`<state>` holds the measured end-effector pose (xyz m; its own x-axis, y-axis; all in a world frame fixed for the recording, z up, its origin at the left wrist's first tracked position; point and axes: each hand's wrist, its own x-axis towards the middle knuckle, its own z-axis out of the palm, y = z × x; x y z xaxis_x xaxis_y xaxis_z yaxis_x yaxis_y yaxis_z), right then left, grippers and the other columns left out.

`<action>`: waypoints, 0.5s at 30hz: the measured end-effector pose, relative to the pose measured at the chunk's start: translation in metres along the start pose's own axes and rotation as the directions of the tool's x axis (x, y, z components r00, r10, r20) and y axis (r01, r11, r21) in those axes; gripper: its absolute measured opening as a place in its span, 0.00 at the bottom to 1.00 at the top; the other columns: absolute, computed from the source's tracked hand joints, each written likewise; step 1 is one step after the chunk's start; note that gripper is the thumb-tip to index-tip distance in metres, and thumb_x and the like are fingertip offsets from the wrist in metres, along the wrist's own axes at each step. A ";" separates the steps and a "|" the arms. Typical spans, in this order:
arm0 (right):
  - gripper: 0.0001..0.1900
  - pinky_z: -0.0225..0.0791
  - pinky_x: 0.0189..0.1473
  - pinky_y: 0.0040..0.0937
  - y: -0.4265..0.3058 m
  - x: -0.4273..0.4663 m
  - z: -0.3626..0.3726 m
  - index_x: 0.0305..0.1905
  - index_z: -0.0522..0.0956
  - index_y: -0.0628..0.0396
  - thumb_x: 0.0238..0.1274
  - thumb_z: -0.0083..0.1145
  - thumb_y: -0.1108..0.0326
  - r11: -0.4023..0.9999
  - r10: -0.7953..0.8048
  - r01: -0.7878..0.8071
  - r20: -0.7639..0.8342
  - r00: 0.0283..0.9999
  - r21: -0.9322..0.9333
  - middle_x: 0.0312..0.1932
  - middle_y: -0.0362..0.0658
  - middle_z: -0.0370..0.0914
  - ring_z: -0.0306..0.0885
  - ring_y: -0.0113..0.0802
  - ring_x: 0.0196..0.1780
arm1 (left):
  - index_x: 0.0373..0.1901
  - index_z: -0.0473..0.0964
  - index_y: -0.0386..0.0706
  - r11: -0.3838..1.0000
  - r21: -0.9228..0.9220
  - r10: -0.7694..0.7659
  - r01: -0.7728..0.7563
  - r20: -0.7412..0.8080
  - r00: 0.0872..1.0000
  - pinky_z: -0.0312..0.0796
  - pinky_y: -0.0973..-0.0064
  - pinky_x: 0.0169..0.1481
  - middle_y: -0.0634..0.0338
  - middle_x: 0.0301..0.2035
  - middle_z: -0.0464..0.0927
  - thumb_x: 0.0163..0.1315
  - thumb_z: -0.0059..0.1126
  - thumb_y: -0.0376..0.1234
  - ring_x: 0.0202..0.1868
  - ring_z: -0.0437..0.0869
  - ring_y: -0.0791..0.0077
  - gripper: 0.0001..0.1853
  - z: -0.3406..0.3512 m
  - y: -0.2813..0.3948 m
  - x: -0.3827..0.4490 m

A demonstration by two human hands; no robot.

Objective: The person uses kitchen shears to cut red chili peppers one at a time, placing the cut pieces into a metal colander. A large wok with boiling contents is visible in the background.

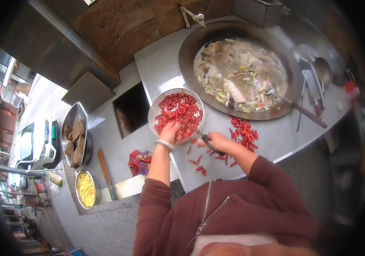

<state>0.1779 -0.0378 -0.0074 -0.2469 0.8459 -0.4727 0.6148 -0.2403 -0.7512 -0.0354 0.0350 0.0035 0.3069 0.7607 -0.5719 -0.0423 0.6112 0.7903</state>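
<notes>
My right hand [219,142] grips black-handled scissors [213,148], their blades pointing left over the rim of a white perforated basket [152,112]. Cut dried red chilies [182,105] lie inside it. At the basket's near edge is my left hand [170,132], a pale bangle on its wrist. Its fingers are curled close to the blade tips; whether a chili is between them cannot be made out. Whole dried red chilies [245,132] are heaped on the counter beyond my right hand, and several loose ones [199,159] lie below the scissors.
A large wok [185,57] of simmering broth with a ladle [307,113] in it sits behind. Cleaver [310,84] and ladles lie right. Leftward are a square opening [131,108], cloth [139,162], bamboo brush [105,169], bowl of yellow pieces [96,188] and basin of brown chunks [85,120].
</notes>
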 end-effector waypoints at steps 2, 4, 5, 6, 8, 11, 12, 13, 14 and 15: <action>0.27 0.67 0.34 0.31 0.001 -0.002 -0.001 0.29 0.78 0.60 0.51 0.56 0.40 1.000 -0.010 0.011 -0.020 1.000 0.021 0.23 0.44 0.76 0.74 0.33 0.28 | 0.42 0.68 0.41 0.992 -0.124 0.032 -0.035 -0.027 0.999 0.63 0.77 0.22 0.63 0.23 0.70 0.63 0.42 0.30 0.21 0.71 0.75 0.07 -0.006 -0.004 0.007; 0.26 0.68 0.34 0.31 0.002 -0.010 -0.004 0.34 0.77 0.59 0.51 0.57 0.41 0.998 0.011 -0.009 -0.029 1.000 0.062 0.24 0.44 0.77 0.74 0.32 0.29 | 0.42 0.69 0.40 0.977 -0.193 0.074 -0.092 -0.095 0.993 0.68 0.75 0.25 0.61 0.26 0.72 0.62 0.43 0.28 0.24 0.74 0.73 0.08 -0.010 -0.008 0.013; 0.26 0.68 0.34 0.30 0.003 -0.014 -0.006 0.36 0.77 0.59 0.52 0.57 0.42 0.998 0.008 -0.005 -0.040 0.999 0.068 0.25 0.44 0.77 0.75 0.32 0.29 | 0.41 0.69 0.40 0.970 -0.223 0.065 -0.097 -0.145 0.987 0.70 0.74 0.27 0.60 0.27 0.73 0.62 0.44 0.27 0.25 0.75 0.73 0.08 -0.011 -0.010 0.016; 0.29 0.68 0.35 0.32 0.002 -0.017 -0.006 0.35 0.77 0.59 0.50 0.56 0.38 0.994 0.025 -0.022 -0.028 0.999 0.109 0.25 0.46 0.77 0.75 0.35 0.30 | 0.42 0.70 0.39 0.957 -0.264 0.075 -0.117 -0.165 0.983 0.74 0.71 0.31 0.58 0.31 0.75 0.60 0.43 0.25 0.29 0.77 0.70 0.09 -0.014 -0.011 0.017; 0.35 0.67 0.37 0.35 0.001 -0.025 -0.006 0.32 0.76 0.59 0.45 0.52 0.30 0.987 0.026 -0.023 -0.017 1.000 0.159 0.26 0.50 0.76 0.76 0.42 0.33 | 0.42 0.70 0.39 0.962 -0.237 0.093 -0.136 -0.184 0.978 0.74 0.72 0.31 0.57 0.32 0.75 0.59 0.42 0.24 0.29 0.77 0.70 0.11 -0.016 -0.013 0.021; 0.33 0.67 0.37 0.35 0.004 -0.037 -0.006 0.32 0.76 0.59 0.46 0.54 0.33 0.975 0.033 -0.012 -0.091 0.995 0.222 0.27 0.50 0.76 0.76 0.41 0.33 | 0.44 0.71 0.37 0.981 0.029 0.194 -0.194 -0.283 0.939 0.74 0.73 0.33 0.57 0.31 0.76 0.57 0.44 0.26 0.32 0.79 0.69 0.13 -0.019 -0.015 0.025; 0.32 0.67 0.38 0.35 0.006 -0.039 -0.006 0.33 0.76 0.59 0.46 0.56 0.34 0.967 0.039 -0.016 -0.088 0.995 0.254 0.28 0.49 0.76 0.76 0.41 0.34 | 0.43 0.72 0.36 0.955 0.207 0.272 -0.213 -0.325 0.906 0.74 0.72 0.34 0.57 0.30 0.76 0.57 0.46 0.27 0.33 0.79 0.69 0.13 -0.018 -0.015 0.026; 0.32 0.67 0.38 0.35 0.007 -0.041 -0.007 0.34 0.76 0.59 0.46 0.56 0.34 0.972 0.040 -0.016 -0.096 0.995 0.234 0.28 0.49 0.76 0.76 0.41 0.34 | 0.42 0.73 0.35 0.900 0.379 0.356 -0.216 -0.351 0.866 0.74 0.71 0.35 0.57 0.30 0.77 0.56 0.47 0.29 0.33 0.79 0.69 0.13 -0.016 -0.015 0.027; 0.32 0.67 0.38 0.35 0.009 -0.045 -0.008 0.34 0.77 0.59 0.46 0.56 0.34 0.974 0.045 -0.022 -0.097 0.994 0.226 0.28 0.49 0.76 0.76 0.41 0.34 | 0.38 0.77 0.37 0.466 0.842 0.708 -0.270 -0.173 0.684 0.72 0.67 0.39 0.53 0.29 0.77 0.55 0.51 0.33 0.33 0.79 0.64 0.12 -0.016 -0.012 0.029; 0.32 0.67 0.38 0.35 0.010 -0.049 -0.010 0.34 0.77 0.58 0.46 0.56 0.34 0.976 0.052 -0.029 -0.098 0.994 0.217 0.28 0.49 0.77 0.76 0.41 0.34 | 0.37 0.77 0.38 0.361 0.889 0.758 -0.281 -0.105 0.643 0.71 0.66 0.40 0.52 0.29 0.77 0.54 0.52 0.34 0.33 0.79 0.62 0.12 -0.013 -0.012 0.028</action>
<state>0.2032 -0.0766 0.0126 -0.1399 0.8750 -0.4634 0.4442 -0.3628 -0.8192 -0.0382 0.0518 -0.0252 0.0658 0.9758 0.2085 0.7443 -0.1872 0.6411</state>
